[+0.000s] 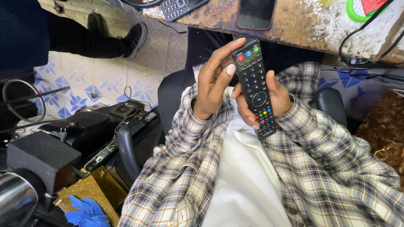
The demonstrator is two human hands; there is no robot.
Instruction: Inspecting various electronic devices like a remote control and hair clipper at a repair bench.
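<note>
A long black remote control (255,86) with coloured buttons stands nearly upright over my lap. My right hand (273,101) grips its lower half from behind, thumb on the right edge and fingertips curling round the left edge. My left hand (215,80) rests against the remote's upper left side, its fingers reaching to the top corner. Both arms wear plaid sleeves over a white shirt.
A worn wooden bench (303,25) lies ahead with a dark smartphone (255,13), a keypad phone (179,7), a green-rimmed roll (357,10) and black cables (357,35). Left: chair armrest (125,151), black equipment (84,126), speaker box (42,157), gold box (94,189). Another person's shoe (135,38).
</note>
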